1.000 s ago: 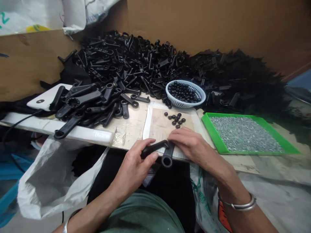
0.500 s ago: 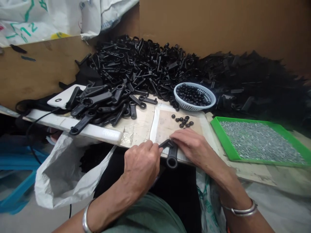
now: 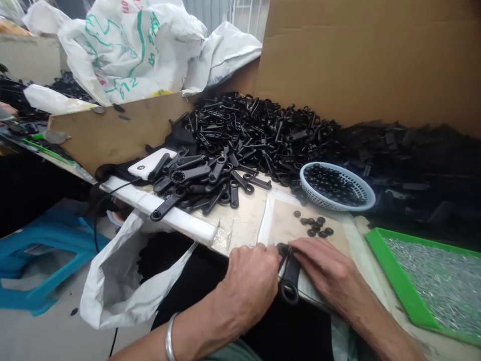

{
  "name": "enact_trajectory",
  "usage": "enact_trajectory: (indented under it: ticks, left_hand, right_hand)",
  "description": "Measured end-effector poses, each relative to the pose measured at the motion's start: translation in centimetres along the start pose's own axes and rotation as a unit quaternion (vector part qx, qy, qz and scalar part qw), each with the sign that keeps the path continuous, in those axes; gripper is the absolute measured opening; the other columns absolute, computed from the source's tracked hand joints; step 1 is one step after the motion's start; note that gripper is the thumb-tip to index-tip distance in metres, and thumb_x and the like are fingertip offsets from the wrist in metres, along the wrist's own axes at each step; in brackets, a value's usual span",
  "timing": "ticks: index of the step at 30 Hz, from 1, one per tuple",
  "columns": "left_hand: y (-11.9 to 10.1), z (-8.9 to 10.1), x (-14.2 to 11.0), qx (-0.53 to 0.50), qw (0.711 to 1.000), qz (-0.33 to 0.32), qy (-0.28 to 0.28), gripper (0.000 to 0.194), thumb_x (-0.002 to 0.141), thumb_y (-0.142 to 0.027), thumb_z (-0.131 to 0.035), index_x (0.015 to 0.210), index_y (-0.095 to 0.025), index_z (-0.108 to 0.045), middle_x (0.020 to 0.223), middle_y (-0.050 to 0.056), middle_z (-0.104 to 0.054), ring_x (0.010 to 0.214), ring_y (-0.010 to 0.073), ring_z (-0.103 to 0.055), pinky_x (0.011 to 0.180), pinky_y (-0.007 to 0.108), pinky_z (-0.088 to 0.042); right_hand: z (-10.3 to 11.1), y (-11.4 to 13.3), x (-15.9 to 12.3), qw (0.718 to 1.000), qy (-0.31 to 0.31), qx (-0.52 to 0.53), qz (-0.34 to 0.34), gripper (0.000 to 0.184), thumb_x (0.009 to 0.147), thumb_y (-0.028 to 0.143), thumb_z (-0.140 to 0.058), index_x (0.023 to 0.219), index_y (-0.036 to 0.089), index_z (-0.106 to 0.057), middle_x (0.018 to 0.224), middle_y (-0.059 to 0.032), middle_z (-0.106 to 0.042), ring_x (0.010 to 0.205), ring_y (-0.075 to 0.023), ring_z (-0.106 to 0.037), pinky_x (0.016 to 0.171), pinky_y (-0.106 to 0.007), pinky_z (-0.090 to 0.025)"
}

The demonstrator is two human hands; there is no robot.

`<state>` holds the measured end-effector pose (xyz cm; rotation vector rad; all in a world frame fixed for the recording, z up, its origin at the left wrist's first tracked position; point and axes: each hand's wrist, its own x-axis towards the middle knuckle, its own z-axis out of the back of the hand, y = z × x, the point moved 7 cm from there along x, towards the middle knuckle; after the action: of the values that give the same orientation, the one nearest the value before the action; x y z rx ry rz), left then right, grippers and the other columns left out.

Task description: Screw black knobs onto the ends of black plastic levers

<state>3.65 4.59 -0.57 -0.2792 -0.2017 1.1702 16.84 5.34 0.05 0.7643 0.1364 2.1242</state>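
At the table's front edge my right hand pinches the upper end of a black plastic arm, whose ring end points down towards me. My left hand is closed beside it in a fist around a slim black part, which meets the arm near its top; its kind is mostly hidden by my fingers. Just beyond my right fingers, several small black round caps lie on the board. A pale blue basket full of the same caps stands behind them.
A green tray of small metal pins lies at the right. Black arms are heaped at left, beside a white device; a larger heap stands behind. An open white sack hangs below the edge, near a blue stool.
My head view has turned left and up, so the scene sits lower and further right. Both hands stay at the black arm; the slim part in my left hand is now more hidden.
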Motion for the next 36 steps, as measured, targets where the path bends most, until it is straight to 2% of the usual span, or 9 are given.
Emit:
enact_trajectory:
  ticks: [6,10,13,16,20,23,25,31,36]
  left_hand:
    - [0.2,-0.6,-0.3,-0.044,0.998,-0.021,0.035,0.024,0.096,-0.022,-0.034,0.093,-0.017,-0.057,0.068,0.010,-0.067,0.061,0.0274,-0.067,0.056,0.034,-0.048]
    - [0.9,-0.3,-0.4,-0.077,0.996,-0.021,0.048,0.023,0.097,-0.023,-0.034,0.095,-0.018,-0.056,0.067,0.007,-0.067,0.060,0.0270,-0.068,0.055,0.033,-0.047]
    - [1.8,0.0,-0.4,-0.097,0.994,-0.010,0.055,0.021,0.098,-0.025,-0.036,0.098,-0.019,-0.056,0.071,0.006,-0.069,0.063,0.0275,-0.069,0.056,0.033,-0.045]
    - [2.8,0.2,-0.5,-0.098,0.994,-0.005,0.047,0.017,0.097,-0.024,-0.039,0.098,-0.020,-0.055,0.075,0.005,-0.070,0.065,0.0273,-0.069,0.054,0.031,-0.042]
    - [4.5,1.9,-0.4,-0.048,0.998,-0.008,-0.050,0.015,0.096,-0.019,-0.042,0.090,-0.021,-0.056,0.072,0.001,-0.066,0.061,0.0224,-0.066,0.049,0.029,-0.034]
    - [5.6,3.7,-0.5,-0.003,0.989,-0.016,-0.150,0.014,0.094,-0.016,-0.047,0.087,-0.021,-0.057,0.069,0.000,-0.062,0.061,0.0203,-0.063,0.051,0.030,-0.034]
    - [6.1,4.3,-0.4,0.015,0.983,-0.016,-0.184,0.012,0.092,-0.014,-0.051,0.085,-0.021,-0.057,0.069,0.000,-0.062,0.063,0.0198,-0.061,0.053,0.031,-0.035]
    - [6.1,4.1,-0.1,0.041,0.974,-0.017,-0.222,0.017,0.086,-0.010,-0.058,0.074,-0.022,-0.055,0.066,-0.002,-0.059,0.062,0.0196,-0.059,0.055,0.034,-0.036]
    - [5.8,3.7,0.0,0.040,0.975,-0.021,-0.218,0.017,0.086,-0.011,-0.059,0.074,-0.022,-0.054,0.067,-0.002,-0.059,0.063,0.0196,-0.059,0.055,0.034,-0.037]
  right_hand:
    - [0.8,-0.7,1.4,0.997,0.072,-0.007,-0.008,0.019,0.092,0.029,-0.053,0.100,0.021,-0.068,0.098,-0.0067,-0.074,0.090,-0.0220,-0.071,0.079,-0.036,-0.059]
    - [0.9,-1.9,4.8,0.995,0.087,-0.028,-0.040,0.024,0.092,0.035,-0.053,0.100,0.021,-0.070,0.102,-0.0072,-0.074,0.091,-0.0225,-0.071,0.077,-0.035,-0.058]
    - [-1.1,-2.2,9.0,0.989,0.129,-0.045,-0.065,0.026,0.093,0.034,-0.051,0.107,0.020,-0.068,0.102,-0.0064,-0.073,0.084,-0.0191,-0.070,0.074,-0.031,-0.055]
    - [-4.1,-1.6,13.5,0.978,0.159,-0.118,-0.064,0.034,0.093,0.032,-0.052,0.124,0.021,-0.059,0.112,-0.0097,-0.069,0.099,-0.0226,-0.066,0.084,-0.036,-0.051]
    - [-7.8,-0.9,16.9,0.971,0.179,-0.149,-0.058,0.033,0.089,0.023,-0.052,0.122,0.019,-0.055,0.102,-0.0107,-0.067,0.092,-0.0230,-0.063,0.074,-0.032,-0.047]
    - [-8.7,-1.3,17.4,0.967,0.189,-0.162,-0.058,0.037,0.082,0.011,-0.048,0.118,0.017,-0.055,0.102,-0.0103,-0.063,0.094,-0.0218,-0.058,0.075,-0.030,-0.044]
    - [-8.2,-2.3,17.5,0.966,0.179,-0.173,-0.068,0.039,0.079,0.011,-0.048,0.118,0.016,-0.054,0.104,-0.0109,-0.060,0.097,-0.0229,-0.053,0.080,-0.032,-0.042]
    - [-6.5,-6.0,17.0,0.955,0.161,-0.215,-0.123,0.021,0.081,0.014,-0.045,0.095,0.013,-0.062,0.093,-0.0140,-0.054,0.090,-0.0272,-0.049,0.071,-0.036,-0.039]
    - [-7.3,-6.3,16.1,0.955,0.163,-0.214,-0.123,0.024,0.083,0.011,-0.046,0.097,0.015,-0.066,0.110,-0.0153,-0.057,0.098,-0.0264,-0.050,0.073,-0.034,-0.041]
